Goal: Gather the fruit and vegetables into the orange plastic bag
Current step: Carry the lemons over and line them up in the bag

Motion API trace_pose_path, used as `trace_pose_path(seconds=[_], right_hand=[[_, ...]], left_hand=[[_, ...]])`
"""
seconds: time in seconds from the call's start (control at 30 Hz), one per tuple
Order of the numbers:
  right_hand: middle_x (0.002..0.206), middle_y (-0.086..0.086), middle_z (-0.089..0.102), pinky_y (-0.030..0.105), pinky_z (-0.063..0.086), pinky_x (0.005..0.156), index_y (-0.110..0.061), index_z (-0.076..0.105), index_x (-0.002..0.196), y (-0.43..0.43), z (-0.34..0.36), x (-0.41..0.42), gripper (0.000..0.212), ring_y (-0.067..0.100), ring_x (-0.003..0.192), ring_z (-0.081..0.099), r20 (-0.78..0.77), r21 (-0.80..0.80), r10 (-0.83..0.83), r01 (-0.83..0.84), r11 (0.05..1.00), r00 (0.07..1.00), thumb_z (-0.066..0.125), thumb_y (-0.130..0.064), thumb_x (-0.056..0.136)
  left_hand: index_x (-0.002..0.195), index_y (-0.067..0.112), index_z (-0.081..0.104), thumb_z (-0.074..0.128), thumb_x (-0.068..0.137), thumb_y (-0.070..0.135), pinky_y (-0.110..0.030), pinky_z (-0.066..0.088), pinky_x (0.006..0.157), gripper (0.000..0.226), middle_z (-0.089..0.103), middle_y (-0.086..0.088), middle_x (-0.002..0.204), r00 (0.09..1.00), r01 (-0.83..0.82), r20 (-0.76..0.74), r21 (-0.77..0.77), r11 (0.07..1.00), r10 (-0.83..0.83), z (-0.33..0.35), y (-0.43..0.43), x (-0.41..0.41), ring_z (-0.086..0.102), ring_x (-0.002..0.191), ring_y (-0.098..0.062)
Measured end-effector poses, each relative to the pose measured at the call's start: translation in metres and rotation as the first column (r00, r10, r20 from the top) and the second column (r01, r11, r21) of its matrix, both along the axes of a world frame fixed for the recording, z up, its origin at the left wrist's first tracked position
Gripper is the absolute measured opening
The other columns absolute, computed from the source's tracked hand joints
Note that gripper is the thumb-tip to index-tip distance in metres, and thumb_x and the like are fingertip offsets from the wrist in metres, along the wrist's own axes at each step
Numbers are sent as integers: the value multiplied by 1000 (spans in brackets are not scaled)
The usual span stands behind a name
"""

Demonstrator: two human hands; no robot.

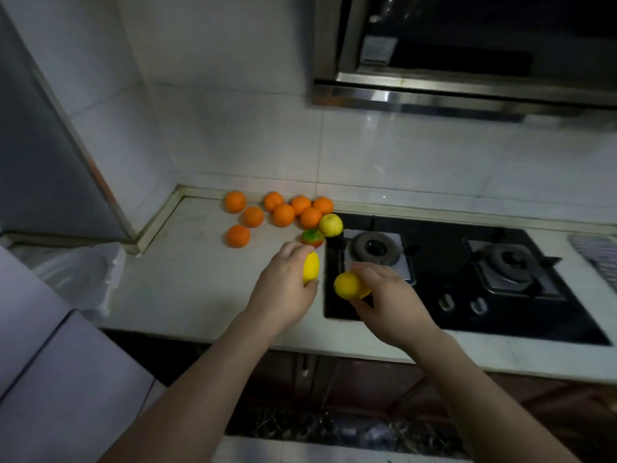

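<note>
My left hand [283,289] grips a yellow lemon [311,266] above the white counter [187,279]. My right hand [387,305] holds a second yellow lemon [349,286] over the left edge of the black gas hob [444,262]. Just beyond my left hand lies a green-and-red fruit [313,237], and a pale yellow fruit [331,225] rests behind it at the hob's corner. Several oranges [283,214] lie clustered at the back of the counter near the wall. No orange plastic bag is in view.
A white plastic bag [80,275] sits at the counter's left end beside a tall grey fridge [43,162]. Two burners [375,247] stand on the hob, under a steel range hood [467,61]. A dish rack edge [597,259] shows at far right.
</note>
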State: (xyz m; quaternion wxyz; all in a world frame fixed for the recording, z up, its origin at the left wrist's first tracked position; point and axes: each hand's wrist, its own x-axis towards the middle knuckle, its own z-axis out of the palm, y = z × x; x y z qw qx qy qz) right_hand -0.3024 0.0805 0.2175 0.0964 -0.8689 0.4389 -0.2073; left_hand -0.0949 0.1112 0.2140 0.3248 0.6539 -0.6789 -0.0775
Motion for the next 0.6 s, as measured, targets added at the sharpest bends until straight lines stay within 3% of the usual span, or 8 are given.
trace_pose_path(seconds=[0.17, 0.37, 0.6], right_hand=[[130, -1, 57, 40, 50, 88, -21, 51, 129, 18, 11, -76, 51, 24, 117, 52, 54, -9, -115, 115, 993, 992, 69, -23, 81], [136, -3, 53, 29, 45, 92, -21, 51, 131, 32, 18, -192, 52, 19, 121, 50, 72, -22, -260, 263, 965, 963, 68, -21, 81], [139, -3, 49, 26, 39, 97, -20, 47, 135, 57, 25, -340, 54, 18, 125, 45, 50, -3, -395, 395, 919, 917, 66, -21, 84]], left_hand=[[135, 16, 49, 70, 80, 22, -35, 44, 96, 59, 46, -1, 138, 993, 116, 26, -13, 993, -116, 16, -3, -75, 48, 121, -22], [136, 18, 49, 72, 81, 24, -35, 42, 101, 59, 46, 1, 140, 970, 239, 53, -30, 970, -238, 28, -15, -193, 47, 124, -21], [135, 25, 46, 71, 82, 30, -28, 39, 91, 58, 46, 6, 139, 924, 379, 71, -38, 925, -376, 30, -25, -347, 48, 120, -18]])
